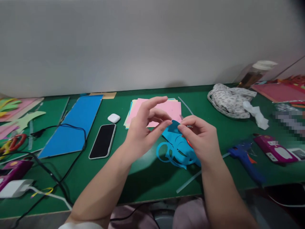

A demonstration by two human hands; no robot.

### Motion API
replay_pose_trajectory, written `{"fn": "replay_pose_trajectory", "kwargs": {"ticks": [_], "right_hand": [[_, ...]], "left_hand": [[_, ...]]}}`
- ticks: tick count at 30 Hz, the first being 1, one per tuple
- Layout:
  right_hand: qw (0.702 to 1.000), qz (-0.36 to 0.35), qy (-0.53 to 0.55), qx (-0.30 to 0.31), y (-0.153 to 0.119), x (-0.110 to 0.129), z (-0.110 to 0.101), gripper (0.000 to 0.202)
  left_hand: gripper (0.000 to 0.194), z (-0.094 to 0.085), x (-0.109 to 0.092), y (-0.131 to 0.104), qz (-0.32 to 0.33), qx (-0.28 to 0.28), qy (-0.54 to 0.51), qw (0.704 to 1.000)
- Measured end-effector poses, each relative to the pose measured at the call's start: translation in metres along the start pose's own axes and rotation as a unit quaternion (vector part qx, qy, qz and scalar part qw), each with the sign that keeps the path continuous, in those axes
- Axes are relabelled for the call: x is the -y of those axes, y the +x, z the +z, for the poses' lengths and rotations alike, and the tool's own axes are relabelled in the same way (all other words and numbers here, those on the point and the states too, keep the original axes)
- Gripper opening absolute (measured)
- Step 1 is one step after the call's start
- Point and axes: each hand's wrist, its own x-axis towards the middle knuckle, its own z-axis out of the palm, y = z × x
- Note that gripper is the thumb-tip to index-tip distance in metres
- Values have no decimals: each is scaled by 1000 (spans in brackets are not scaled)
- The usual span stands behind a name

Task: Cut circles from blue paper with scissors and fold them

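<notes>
My right hand [200, 135] pinches a small piece of blue paper [175, 126] between thumb and forefinger. A pair of scissors with an orange-red handle [187, 141] is tucked in the same hand, its metal tip poking out past the fingers. My left hand [151, 122] is raised beside the paper, fingers apart, with the thumb tip at its edge; I cannot tell if it touches. Below both hands lie blue paper cutouts [177, 151], among them rings and curved strips. A stack of coloured paper [157, 109], pink on top, lies behind them.
To the left are a phone [103, 141], a white earbud case [113, 118], a blue board [76, 127] and black cables. On the right are a blue glue gun [246, 160], a purple box [274, 149], a patterned cloth [230, 100] and a bottle [256, 74]. A glue stick [188, 183] lies near the front edge.
</notes>
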Motion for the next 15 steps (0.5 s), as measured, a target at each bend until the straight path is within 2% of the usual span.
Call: {"fn": "replay_pose_trajectory", "kwargs": {"ticks": [6,12,15], "right_hand": [[996,-59,-62,-15,-2,4,1,10],[993,-81,-81,-10,-2,6,3,10],[993,-81,-85,-18,-2,6,3,11]], "left_hand": [[67,7,-2,-2,-12,-29,-5,1000],[50,13,-1,-3,-18,-57,-4,998],[56,12,-1,-2,-35,-47,-15,998]]}}
